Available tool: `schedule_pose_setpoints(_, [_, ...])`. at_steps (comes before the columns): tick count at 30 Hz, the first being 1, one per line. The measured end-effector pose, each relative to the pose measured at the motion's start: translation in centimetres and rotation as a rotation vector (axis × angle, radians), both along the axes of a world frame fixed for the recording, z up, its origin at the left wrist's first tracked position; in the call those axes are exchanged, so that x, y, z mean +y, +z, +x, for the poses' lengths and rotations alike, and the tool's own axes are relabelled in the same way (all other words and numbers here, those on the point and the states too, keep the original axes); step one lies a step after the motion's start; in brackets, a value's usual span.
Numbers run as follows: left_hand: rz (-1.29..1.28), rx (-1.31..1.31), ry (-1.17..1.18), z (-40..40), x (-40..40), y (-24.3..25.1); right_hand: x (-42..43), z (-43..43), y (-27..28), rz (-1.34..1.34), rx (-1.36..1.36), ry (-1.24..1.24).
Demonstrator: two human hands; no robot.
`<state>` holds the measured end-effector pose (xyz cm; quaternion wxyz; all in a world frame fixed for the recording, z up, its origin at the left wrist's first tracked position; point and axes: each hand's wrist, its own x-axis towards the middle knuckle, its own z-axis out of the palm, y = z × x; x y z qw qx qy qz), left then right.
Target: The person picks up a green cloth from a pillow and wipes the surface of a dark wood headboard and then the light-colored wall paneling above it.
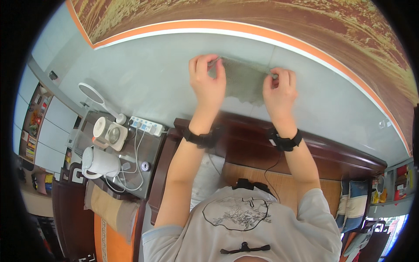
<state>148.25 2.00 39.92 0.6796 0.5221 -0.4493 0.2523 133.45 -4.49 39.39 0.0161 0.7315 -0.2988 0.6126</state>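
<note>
My left hand [208, 80] pinches the upper left corner of a thin grey-green cloth [245, 80], and my right hand [281, 86] pinches its upper right corner. The cloth hangs spread between both hands in front of the pale wall, above the dark wooden backrest of a bench. Its lower edge is uneven. Whether the cloth touches the wall, I cannot tell. Black straps with small devices sit around both wrists.
At left, a side table [147, 180] holds a white electric kettle [101, 162], a glass-jug appliance [109, 132], a power strip [146, 125] with cables and a white racket-shaped device [93, 93]. The wooden backrest [327, 147] runs below my hands; a framed picture [229, 9] hangs above.
</note>
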Motion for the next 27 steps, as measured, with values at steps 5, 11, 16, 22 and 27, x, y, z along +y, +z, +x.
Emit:
schedule_pose_setpoints(5, [0.333,0.005,-0.17,-1.8,4.8,1.4,2.1,-0.1,-0.1,0.059,-0.192,0.106])
schedule_pose_setpoints(11, [0.318,-0.341,-0.247,-5.2,12.1,6.9,4.1,-3.4,0.4,0.024,-0.104,0.29])
schedule_pose_setpoints(16, [0.016,-0.66,-0.134,-6.9,19.2,9.6,8.0,-8.5,6.8,-0.285,0.152,0.451])
schedule_pose_setpoints(22, [0.516,-0.539,-0.261,-8.5,18.6,12.3,8.6,-15.3,13.2,-0.611,0.314,0.635])
schedule_pose_setpoints(27, [0.086,-0.657,-0.255,-7.4,15.6,10.9,7.9,-16.0,14.3,-0.722,0.305,0.764])
